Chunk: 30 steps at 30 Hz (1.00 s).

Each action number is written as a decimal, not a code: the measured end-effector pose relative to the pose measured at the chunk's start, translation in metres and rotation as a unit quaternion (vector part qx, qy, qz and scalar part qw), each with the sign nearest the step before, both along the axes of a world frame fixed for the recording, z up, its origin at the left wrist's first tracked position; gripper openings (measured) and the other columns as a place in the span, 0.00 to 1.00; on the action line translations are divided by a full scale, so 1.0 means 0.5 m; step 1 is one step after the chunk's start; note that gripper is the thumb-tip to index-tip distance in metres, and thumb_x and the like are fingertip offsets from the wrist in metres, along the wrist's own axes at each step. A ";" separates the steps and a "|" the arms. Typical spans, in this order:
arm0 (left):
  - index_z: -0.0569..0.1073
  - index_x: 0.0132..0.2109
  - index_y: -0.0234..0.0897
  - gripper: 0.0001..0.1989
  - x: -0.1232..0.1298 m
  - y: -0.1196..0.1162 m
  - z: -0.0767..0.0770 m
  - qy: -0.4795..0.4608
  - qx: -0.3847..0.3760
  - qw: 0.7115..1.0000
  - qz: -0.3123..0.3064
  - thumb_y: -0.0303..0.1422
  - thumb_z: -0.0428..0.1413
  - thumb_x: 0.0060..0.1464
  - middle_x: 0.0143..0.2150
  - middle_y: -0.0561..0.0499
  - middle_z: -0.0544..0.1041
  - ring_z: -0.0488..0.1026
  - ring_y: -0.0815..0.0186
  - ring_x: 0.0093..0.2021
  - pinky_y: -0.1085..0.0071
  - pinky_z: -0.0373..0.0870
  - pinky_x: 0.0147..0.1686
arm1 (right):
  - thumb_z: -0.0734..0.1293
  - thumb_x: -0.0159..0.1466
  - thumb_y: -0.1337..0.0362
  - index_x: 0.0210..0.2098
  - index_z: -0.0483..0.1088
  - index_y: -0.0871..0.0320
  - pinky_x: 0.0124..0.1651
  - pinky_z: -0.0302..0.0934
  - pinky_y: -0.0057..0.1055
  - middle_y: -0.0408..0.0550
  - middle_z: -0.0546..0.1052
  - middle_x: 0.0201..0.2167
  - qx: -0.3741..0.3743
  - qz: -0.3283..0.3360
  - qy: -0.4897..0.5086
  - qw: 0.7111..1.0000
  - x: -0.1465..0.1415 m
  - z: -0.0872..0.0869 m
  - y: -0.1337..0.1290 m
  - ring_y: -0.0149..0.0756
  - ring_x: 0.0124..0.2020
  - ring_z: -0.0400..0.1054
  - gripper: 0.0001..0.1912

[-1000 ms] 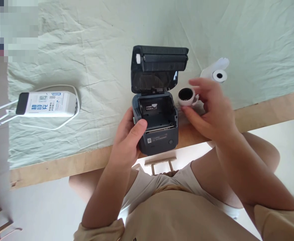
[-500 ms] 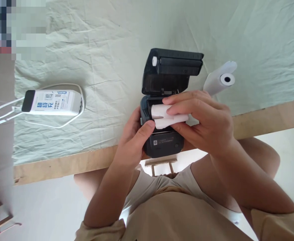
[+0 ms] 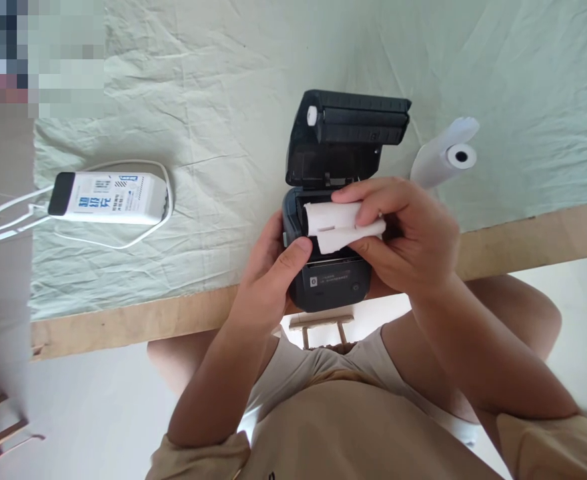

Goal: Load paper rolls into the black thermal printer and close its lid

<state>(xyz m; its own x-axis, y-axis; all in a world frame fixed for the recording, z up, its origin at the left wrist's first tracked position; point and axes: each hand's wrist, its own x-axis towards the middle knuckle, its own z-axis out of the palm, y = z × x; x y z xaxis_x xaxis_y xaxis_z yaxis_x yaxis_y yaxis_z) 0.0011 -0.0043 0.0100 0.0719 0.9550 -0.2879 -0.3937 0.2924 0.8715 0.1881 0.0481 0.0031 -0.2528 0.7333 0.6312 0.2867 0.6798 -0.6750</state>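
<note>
A small black portable label printer (image 3: 329,287) is at the table's near edge, its lid (image 3: 341,153) swung up and back. My left hand (image 3: 273,273) grips the printer's left side, thumb on top by the paper bay. In my right hand (image 3: 406,233), pinched between fingers and thumb, is a white paper roll (image 3: 331,217) with a loose end curling toward me. The roll is over the open bay and tilts up at its left end; whether it touches the bay floor is hidden. A white roller knob shows on the lid's left end.
Right of the printer, a second paper roll (image 3: 438,160) lies with its end unrolled. A white boxy charger (image 3: 111,198) with white cables rests at the left. Wrinkled pale green cloth (image 3: 213,133) covers the table, whose bare wooden edge (image 3: 133,327) faces me.
My right hand has lifted the paper roll slightly and shifted it right, its loose end now held more tightly. The left hand keeps its hold on the printer. The whole view has shifted slightly.
</note>
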 end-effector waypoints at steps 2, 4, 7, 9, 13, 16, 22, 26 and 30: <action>0.83 0.61 0.44 0.19 0.001 0.001 0.001 -0.002 0.003 1.000 -0.001 0.44 0.67 0.68 0.60 0.44 0.87 0.83 0.46 0.65 0.55 0.87 0.58 | 0.72 0.71 0.70 0.40 0.71 0.49 0.52 0.82 0.43 0.41 0.88 0.48 0.010 -0.010 -0.022 1.000 0.002 -0.002 0.004 0.40 0.51 0.86 0.09; 0.83 0.60 0.44 0.18 0.002 0.001 0.001 -0.010 0.005 1.000 0.001 0.44 0.67 0.68 0.59 0.45 0.88 0.83 0.47 0.65 0.57 0.87 0.57 | 0.71 0.71 0.71 0.40 0.72 0.48 0.56 0.81 0.47 0.41 0.87 0.49 0.019 -0.015 -0.027 0.999 0.007 -0.002 0.006 0.43 0.55 0.85 0.10; 0.83 0.58 0.43 0.15 0.004 0.000 0.001 -0.027 0.012 1.000 0.002 0.42 0.66 0.70 0.56 0.46 0.88 0.85 0.50 0.63 0.60 0.88 0.54 | 0.71 0.71 0.70 0.39 0.72 0.46 0.53 0.79 0.48 0.40 0.86 0.46 0.050 -0.001 -0.027 0.998 0.017 0.004 0.001 0.43 0.51 0.83 0.10; 0.83 0.57 0.42 0.14 0.004 -0.001 -0.001 -0.026 0.017 1.000 -0.001 0.43 0.66 0.70 0.54 0.45 0.88 0.86 0.51 0.60 0.61 0.88 0.52 | 0.70 0.72 0.68 0.40 0.73 0.44 0.50 0.76 0.46 0.39 0.85 0.43 0.067 0.031 -0.046 0.996 0.025 0.008 -0.009 0.42 0.47 0.82 0.09; 0.82 0.56 0.42 0.18 -0.001 -0.001 -0.006 0.010 0.016 1.000 0.001 0.44 0.71 0.63 0.49 0.46 0.88 0.87 0.52 0.50 0.63 0.87 0.44 | 0.70 0.74 0.64 0.40 0.72 0.45 0.53 0.71 0.45 0.39 0.83 0.40 0.061 0.085 -0.124 0.987 0.041 0.008 -0.029 0.42 0.52 0.81 0.07; 0.80 0.60 0.45 0.28 -0.007 0.000 -0.009 0.054 -0.002 0.998 -0.012 0.36 0.76 0.54 0.50 0.48 0.88 0.87 0.52 0.47 0.63 0.87 0.41 | 0.66 0.77 0.45 0.39 0.71 0.45 0.53 0.74 0.52 0.44 0.81 0.37 0.059 0.104 -0.100 0.988 0.052 0.005 -0.028 0.47 0.48 0.81 0.15; 0.78 0.59 0.44 0.31 -0.006 0.004 -0.001 0.070 -0.004 0.997 -0.031 0.33 0.76 0.48 0.49 0.47 0.88 0.87 0.48 0.48 0.59 0.89 0.44 | 0.70 0.72 0.45 0.68 0.63 0.36 0.66 0.74 0.55 0.49 0.70 0.74 -0.067 -0.046 -0.020 0.996 0.051 -0.003 -0.005 0.54 0.73 0.71 0.28; 0.79 0.58 0.44 0.30 0.001 0.002 0.008 0.072 -0.014 0.997 -0.003 0.33 0.77 0.47 0.46 0.49 0.88 0.87 0.53 0.44 0.62 0.89 0.41 | 0.62 0.73 0.34 0.75 0.53 0.34 0.74 0.69 0.56 0.49 0.70 0.76 -0.104 -0.010 0.000 0.995 0.051 -0.016 -0.002 0.52 0.77 0.68 0.36; 0.82 0.57 0.45 0.31 -0.002 0.002 0.009 0.081 -0.017 0.996 -0.014 0.32 0.78 0.45 0.45 0.50 0.87 0.85 0.55 0.41 0.64 0.86 0.37 | 0.61 0.74 0.33 0.68 0.65 0.39 0.65 0.76 0.51 0.49 0.80 0.65 -0.137 -0.023 0.006 0.990 0.061 -0.026 -0.010 0.51 0.68 0.76 0.30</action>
<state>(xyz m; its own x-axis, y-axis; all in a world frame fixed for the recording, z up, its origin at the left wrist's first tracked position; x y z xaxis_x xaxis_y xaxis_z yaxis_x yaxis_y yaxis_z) 0.0000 -0.0030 0.0146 0.0479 0.9427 -0.3300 -0.2398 0.3316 0.9124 0.2185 0.0433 -0.0100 -0.2097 0.8878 0.4096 0.3042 0.4574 -0.8356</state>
